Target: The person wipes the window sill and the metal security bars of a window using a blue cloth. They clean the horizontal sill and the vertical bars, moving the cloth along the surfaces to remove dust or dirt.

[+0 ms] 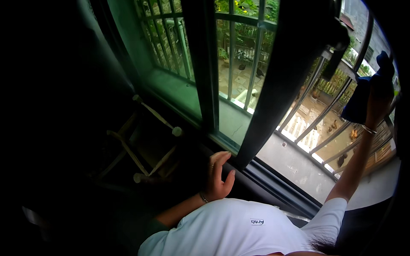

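Through the opened part of a sliding window, my right arm reaches outside. My right hand (380,107) grips a dark blue cloth (355,100) against the metal window bars (333,103); its fingers are mostly in shadow. Nothing is in my left hand (220,179), whose fingers are bent and stand apart from the thumb. It is at the inner edge of the window sill, close to the foot of the dark sliding sash frame (267,92). Whether its fingertips touch the frame is hard to tell.
The dark window track (285,184) runs below the sash. Beyond it is a pale outer ledge (296,160) bordered by the bars. A stool-like wooden frame (157,115) stands in shadow at left. Chickens (353,133) are in the yard below.
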A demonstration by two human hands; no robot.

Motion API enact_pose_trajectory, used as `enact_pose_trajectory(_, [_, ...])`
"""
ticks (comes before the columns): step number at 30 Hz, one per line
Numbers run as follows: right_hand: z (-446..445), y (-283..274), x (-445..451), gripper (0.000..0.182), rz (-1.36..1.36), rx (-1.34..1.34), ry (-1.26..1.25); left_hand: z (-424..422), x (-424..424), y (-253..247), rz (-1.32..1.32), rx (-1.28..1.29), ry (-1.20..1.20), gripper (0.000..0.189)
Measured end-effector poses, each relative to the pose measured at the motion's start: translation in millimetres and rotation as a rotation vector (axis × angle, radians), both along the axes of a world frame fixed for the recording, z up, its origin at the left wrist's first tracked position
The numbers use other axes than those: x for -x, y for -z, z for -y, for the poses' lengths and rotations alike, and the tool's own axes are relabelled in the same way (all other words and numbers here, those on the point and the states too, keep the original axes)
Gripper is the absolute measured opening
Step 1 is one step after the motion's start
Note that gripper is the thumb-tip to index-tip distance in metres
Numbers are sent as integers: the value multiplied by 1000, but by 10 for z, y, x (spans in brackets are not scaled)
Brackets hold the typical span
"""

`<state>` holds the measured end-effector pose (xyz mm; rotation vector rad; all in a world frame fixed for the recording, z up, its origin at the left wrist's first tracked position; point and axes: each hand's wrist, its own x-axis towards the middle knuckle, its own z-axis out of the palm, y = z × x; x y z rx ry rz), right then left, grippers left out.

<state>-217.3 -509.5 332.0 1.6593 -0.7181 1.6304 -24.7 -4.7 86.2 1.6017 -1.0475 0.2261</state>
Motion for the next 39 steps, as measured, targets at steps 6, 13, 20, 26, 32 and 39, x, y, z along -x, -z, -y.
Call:
enact_pose_trajectory(6, [-732, 214, 149, 54, -260, -102, -365, -562, -257, 166, -88, -22, 92, 52])
enact_pose_trajectory(13, [-2111, 1032, 634, 44, 245, -682, -869, -1298, -722, 453, -157, -98, 182, 33])
enact_pose_trajectory(20, [-3551, 1674, 408, 38, 673, -1126, -1008, -1795, -941, 834, -240, -245, 313, 20])
enact_pose_trajectory(26, [-4191, 1902, -201, 49, 300, -1125, -1029, -1969, -923, 968, -204, -288, 365, 14])
enact_pose_trajectory(32, [-4386, 2118, -598, 61, -202, -1179, -936, -2013, -777, 937, -222, -217, 340, 12])
enact_pose_trajectory(39, [-5011, 2373, -1441, 70, -835, -1158, -819, -2008, -543, 633, -481, -137, 529, 39])
